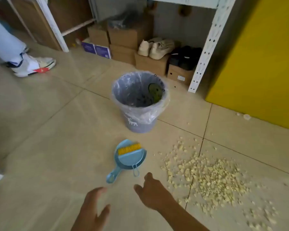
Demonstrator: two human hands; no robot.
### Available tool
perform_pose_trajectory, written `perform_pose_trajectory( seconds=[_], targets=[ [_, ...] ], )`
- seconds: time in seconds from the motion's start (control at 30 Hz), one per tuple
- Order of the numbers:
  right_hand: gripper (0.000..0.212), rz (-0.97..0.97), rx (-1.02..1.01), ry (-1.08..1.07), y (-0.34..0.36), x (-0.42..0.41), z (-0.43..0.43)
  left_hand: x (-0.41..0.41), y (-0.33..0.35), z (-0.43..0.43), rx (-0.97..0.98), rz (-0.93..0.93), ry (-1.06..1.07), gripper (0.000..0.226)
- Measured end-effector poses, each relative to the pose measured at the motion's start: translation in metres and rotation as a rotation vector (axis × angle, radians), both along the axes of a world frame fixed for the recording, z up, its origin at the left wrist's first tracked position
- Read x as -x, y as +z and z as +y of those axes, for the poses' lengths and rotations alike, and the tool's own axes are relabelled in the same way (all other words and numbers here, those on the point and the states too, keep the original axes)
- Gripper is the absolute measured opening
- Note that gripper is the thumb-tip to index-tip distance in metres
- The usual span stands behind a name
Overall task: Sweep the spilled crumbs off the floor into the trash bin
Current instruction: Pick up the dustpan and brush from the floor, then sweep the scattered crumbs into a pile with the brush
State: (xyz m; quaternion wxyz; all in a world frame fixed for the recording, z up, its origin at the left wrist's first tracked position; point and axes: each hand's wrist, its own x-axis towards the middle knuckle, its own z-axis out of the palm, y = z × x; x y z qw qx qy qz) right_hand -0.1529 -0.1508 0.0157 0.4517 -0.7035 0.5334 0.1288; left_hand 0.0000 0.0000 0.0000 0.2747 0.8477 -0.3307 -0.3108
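While crumbs (207, 178) lie scattered at lower right, the left hand (93, 210) hovers with fingers spread, and the right hand (151, 192), fingers loosely bent, hangs near the dustpan (123, 167).

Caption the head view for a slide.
Left hand and right hand hover by brush in dustpan; crumbs right, trash bin beyond.

floor (57, 130) | trash bin (140, 117) | dustpan (123, 162) | crumbs (207, 177) | boxes (150, 64)
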Motion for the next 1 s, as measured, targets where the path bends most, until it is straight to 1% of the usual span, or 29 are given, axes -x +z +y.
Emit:
perform_pose_trajectory(
  seconds=[0.03, 0.07, 0.1, 0.13, 0.17, 0.2, 0.23, 0.3, 0.37, 0.43, 0.53, 0.6, 0.63, 0.7, 0.73, 0.77, 0.8, 0.83, 0.87, 0.9, 0.93, 0.97, 1.0],
  targets=[
    [0.074, -0.012, -0.025, -0.086, -0.019, -0.017, 0.001, -0.012, -0.023, -0.017, 0.073, -0.05, -0.013, 0.06],
    [0.075, -0.022, -0.054, -0.181, -0.034, -0.032, -0.001, -0.022, -0.035, -0.036, -0.031, -0.106, -0.05, 0.08],
    [0.076, -0.043, -0.028, -0.255, -0.047, -0.047, -0.004, -0.03, -0.045, -0.059, -0.119, -0.103, -0.063, 0.094],
    [0.076, -0.05, 0.004, -0.342, -0.05, -0.06, -0.009, -0.034, -0.049, -0.079, -0.23, -0.137, -0.078, 0.098],
    [0.076, -0.057, 0.032, -0.415, -0.06, -0.069, -0.013, -0.037, -0.057, -0.095, -0.287, -0.212, -0.118, 0.091],
    [0.073, -0.045, 0.031, -0.481, -0.062, -0.076, -0.018, -0.037, -0.059, -0.105, -0.325, -0.293, -0.164, 0.077],
    [0.069, -0.039, 0.037, -0.487, -0.068, -0.078, -0.024, -0.039, -0.063, -0.111, -0.373, -0.369, -0.215, 0.064],
    [0.053, -0.061, -0.013, -0.397, -0.067, -0.071, -0.036, -0.04, -0.068, -0.118, -0.391, -0.309, -0.255, 0.049],
    [0.038, -0.157, -0.168, -0.331, -0.058, -0.054, -0.049, -0.037, -0.061, -0.119, -0.412, -0.18, -0.25, 0.045],
    [0.026, -0.209, -0.32, -0.218, -0.04, -0.029, -0.063, -0.023, -0.045, -0.11, -0.37, -0.1, -0.198, 0.035],
    [0.018, -0.343, -0.468, -0.041, -0.002, 0.022, -0.083, 0.012, -0.017, -0.087, -0.281, 0.015, -0.125, 0.017],
    [0.018, -0.408, -0.556, 0.02, 0.025, 0.06, -0.095, 0.032, -0.003, -0.078, -0.212, 0.07, -0.081, 0.02],
    [0.02, -0.407, -0.561, 0.04, 0.035, 0.08, -0.101, 0.042, 0.003, -0.074, -0.198, 0.093, -0.047, 0.025],
    [0.024, -0.409, -0.495, -0.003, 0.046, 0.114, -0.113, 0.06, 0.019, -0.071, -0.226, 0.157, 0.009, 0.03],
    [0.025, -0.442, -0.452, -0.08, 0.046, 0.128, -0.119, 0.065, 0.023, -0.066, -0.245, 0.197, 0.035, 0.031],
    [0.025, -0.492, -0.409, -0.167, 0.042, 0.138, -0.124, 0.07, 0.023, -0.069, -0.212, 0.231, 0.086, 0.032],
    [0.025, -0.532, -0.354, -0.234, 0.037, 0.146, -0.13, 0.072, 0.024, -0.07, -0.145, 0.34, 0.104, 0.035],
    [0.025, -0.551, -0.294, -0.279, 0.032, 0.151, -0.135, 0.08, 0.021, -0.07, -0.148, 0.493, 0.107, 0.039],
    [0.024, -0.562, -0.239, -0.315, 0.027, 0.153, -0.142, 0.093, 0.013, -0.07, -0.226, 0.521, 0.016, 0.042],
    [0.024, -0.579, -0.19, -0.348, 0.022, 0.154, -0.15, 0.096, 0.007, -0.074, -0.375, 0.512, -0.204, 0.043],
    [0.023, -0.588, -0.134, -0.375, 0.018, 0.154, -0.16, 0.096, 0.01, -0.08, -0.401, 0.593, -0.156, 0.042],
    [0.024, -0.572, -0.054, -0.391, 0.015, 0.153, -0.172, 0.094, 0.009, -0.079, -0.23, 0.621, 0.038, 0.04],
    [0.026, -0.502, 0.08, -0.382, 0.014, 0.149, -0.186, 0.086, 0.006, -0.081, -0.039, 0.492, 0.098, 0.041]
  ],
)
